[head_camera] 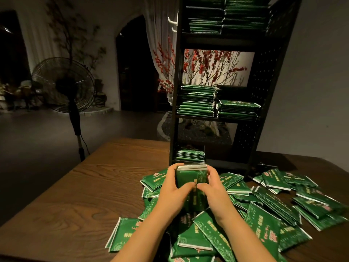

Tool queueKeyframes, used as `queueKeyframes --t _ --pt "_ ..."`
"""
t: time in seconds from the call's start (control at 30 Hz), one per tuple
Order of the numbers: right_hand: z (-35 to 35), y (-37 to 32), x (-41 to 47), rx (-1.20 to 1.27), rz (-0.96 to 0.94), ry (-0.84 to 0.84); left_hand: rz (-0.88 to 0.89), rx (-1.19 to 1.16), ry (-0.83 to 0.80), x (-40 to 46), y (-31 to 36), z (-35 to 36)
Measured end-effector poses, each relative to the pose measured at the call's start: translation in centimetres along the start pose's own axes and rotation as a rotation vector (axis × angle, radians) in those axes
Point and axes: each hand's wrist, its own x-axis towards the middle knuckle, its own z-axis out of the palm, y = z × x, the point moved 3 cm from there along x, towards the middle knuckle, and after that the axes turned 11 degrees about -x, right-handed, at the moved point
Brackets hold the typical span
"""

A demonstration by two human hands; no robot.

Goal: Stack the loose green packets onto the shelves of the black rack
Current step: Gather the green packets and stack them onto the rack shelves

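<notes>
Dim room lying behind, standing fan point(63, 85) at left. Wooden table point(90, 188) carrying black rack point(264, 91), shelves bearing stacked green packets point(197, 101). Loose packets point(273, 214) sprawling over tabletop before rack. Left hand point(172, 190) and right hand point(212, 191) together gripping small bundle of packets point(191, 178), fingers curling around its sides, just before lowest shelf.

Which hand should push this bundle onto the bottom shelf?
Probably left. The left hand grips the green packet bundle on the side nearer the short bottom-shelf stack; the right hand can release.
</notes>
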Motion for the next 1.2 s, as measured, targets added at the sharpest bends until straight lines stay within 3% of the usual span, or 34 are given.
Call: queueKeyframes --t 0.3,0.53,0.63,0.73,0.83,0.93,1.0,1.1,1.2 --pt "0.4 1.3 -0.4 -0.171 -0.008 0.009 -0.107 -0.003 0.054 -1.2 -1.3 1.1" --pt "-1.1 1.3 -0.6 -0.032 0.028 0.063 -0.337 -0.721 0.268 -0.9 -0.9 1.3" --pt "-1.2 1.2 -1.0 0.104 0.091 0.034 -0.442 -0.829 0.322 -1.4 -1.3 1.9" --pt "-2.3 0.5 -1.3 0.082 0.069 0.082 -0.482 -0.86 0.33 -1.5 -1.4 1.3" --pt "-3.9 0.2 -1.5 -0.05 0.026 0.097 -0.346 -0.624 0.231 -0.6 -1.1 -0.4" --pt "-4.7 0.4 -1.7 -0.224 -0.002 0.05 -0.206 -0.013 -0.011 0.0 -1.1 -1.8" --pt "-4.8 1.1 -1.7 -0.339 0.011 0.02 -0.195 0.257 -0.111 -0.2 -1.2 -2.1" --pt "-4.4 1.3 -2.2 -0.443 0.027 -0.025 -0.206 0.518 -0.149 -0.5 -1.6 -1.9" --pt "-4.3 1.1 -2.5 -0.627 0.071 -0.055 -0.218 0.631 -0.193 -0.7 -1.9 -1.5"
